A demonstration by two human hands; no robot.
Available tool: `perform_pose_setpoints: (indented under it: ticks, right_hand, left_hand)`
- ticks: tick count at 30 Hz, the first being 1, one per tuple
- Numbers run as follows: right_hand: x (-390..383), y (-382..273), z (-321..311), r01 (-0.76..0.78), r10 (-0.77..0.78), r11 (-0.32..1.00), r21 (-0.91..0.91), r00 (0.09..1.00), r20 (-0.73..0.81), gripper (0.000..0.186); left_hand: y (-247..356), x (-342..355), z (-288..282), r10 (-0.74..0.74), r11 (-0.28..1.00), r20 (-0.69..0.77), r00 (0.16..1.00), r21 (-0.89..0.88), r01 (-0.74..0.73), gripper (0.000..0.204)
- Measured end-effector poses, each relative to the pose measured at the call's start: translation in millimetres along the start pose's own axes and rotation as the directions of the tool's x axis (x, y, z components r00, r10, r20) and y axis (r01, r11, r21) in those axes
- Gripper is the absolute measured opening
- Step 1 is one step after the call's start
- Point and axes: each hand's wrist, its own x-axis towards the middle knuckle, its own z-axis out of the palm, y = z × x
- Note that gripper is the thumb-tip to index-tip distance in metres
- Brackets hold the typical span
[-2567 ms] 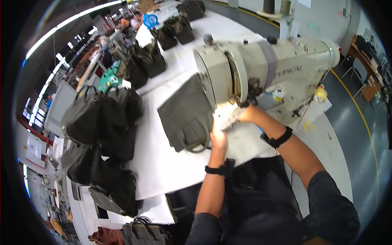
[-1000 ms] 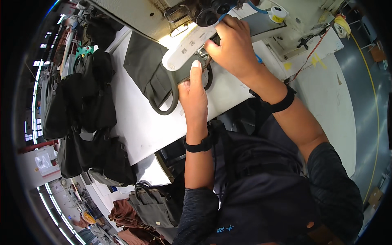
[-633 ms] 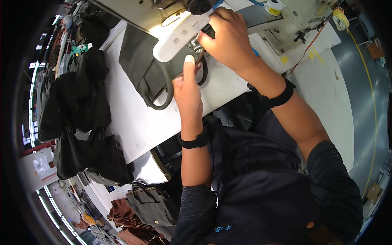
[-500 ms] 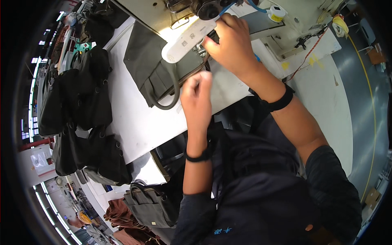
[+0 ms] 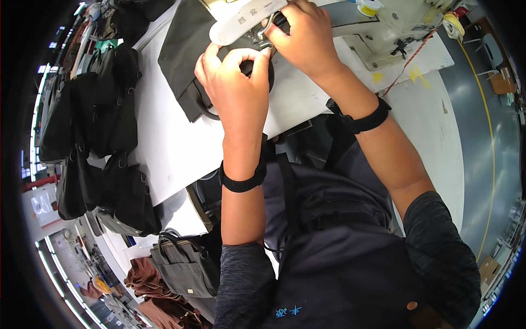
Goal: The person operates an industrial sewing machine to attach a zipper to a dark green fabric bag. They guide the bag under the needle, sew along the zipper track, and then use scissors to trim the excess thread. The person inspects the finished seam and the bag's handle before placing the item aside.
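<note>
A dark grey-green handbag lies on the white table under the pale arm of a sewing machine. Over its near edge is my left hand, thumb and forefinger closed on the bag beside the machine's metal parts. Part of the bag's looped handle shows below that hand. At the right of the machine's head, my right hand has its thumb and fingers closed around a curved metal piece. My fingers and the machine arm hide the exact spot being gripped.
Several dark bags hang or lie stacked along the table's left side. Lower left are another grey-green handbag and a brown bundle. The white tabletop extends toward me. A red cord runs over the machine bed at right.
My left hand has moved up from in front of the bag to its edge by the machine's metal parts. My right hand stays at the machine. The whole view has shifted slightly.
</note>
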Motion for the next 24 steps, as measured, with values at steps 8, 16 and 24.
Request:
perform_pose_setpoints:
  ticks: [8,16,24]
  right_hand:
    - [-0.3,-0.6,-3.6,-0.033,0.033,0.999,0.027,0.999,0.021,0.026]
    - [3.3,-5.4,-5.7,-0.064,0.062,0.997,0.05,0.998,0.027,0.024]
    - [4.0,0.1,-9.9,-0.012,0.011,0.999,0.038,1.0,0.028,0.025]
  left_hand:
    - [-9.1,5.4,-4.2,-0.17,0.982,-0.026,0.985,-0.083,0.168,0.012]
    - [-20.4,1.1,-12.5,-0.077,0.994,0.0,0.997,0.073,0.077,0.013]
    - [-14.5,-13.2,-0.3,0.368,0.93,-0.05,0.929,0.035,-0.366,0.045]
